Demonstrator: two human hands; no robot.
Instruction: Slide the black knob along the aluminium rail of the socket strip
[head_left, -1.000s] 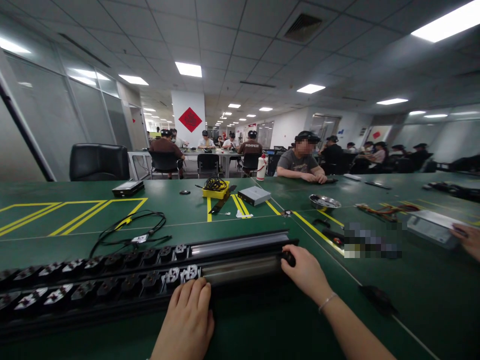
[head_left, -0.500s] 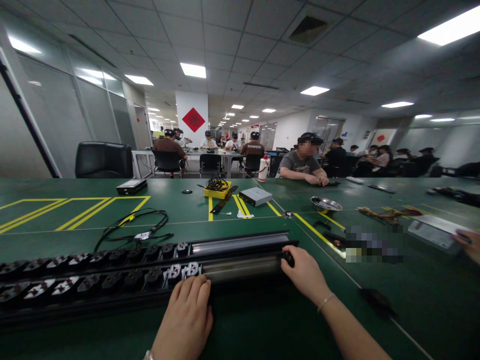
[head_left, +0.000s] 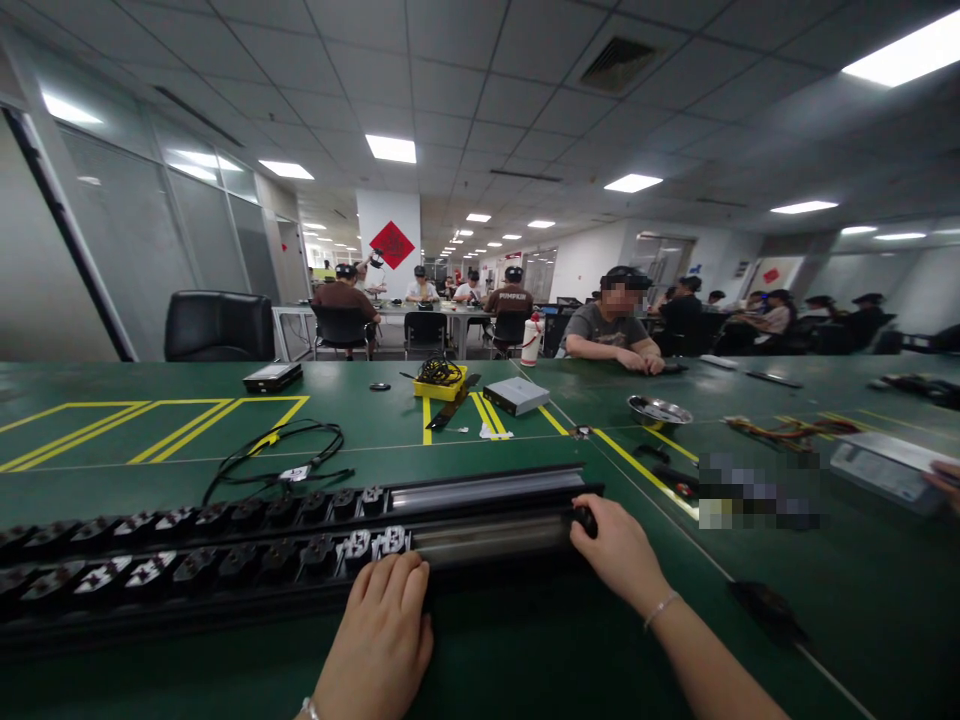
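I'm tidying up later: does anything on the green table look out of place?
White scraps lie by the yellow lines beyond the black rails, looking like stray litter; I see no spill.

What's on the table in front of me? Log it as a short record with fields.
Surface: green table with yellow tape lines
Left hand: at the edge of the near rail, beside plug-like pieces
Right hand: around a small dark piece at the near rail's right end
Far rail: parallel, beyond the near rail
Yellow box: holds tangled black cables
Grey box: right of the yellow box
Metal bowl: farther right
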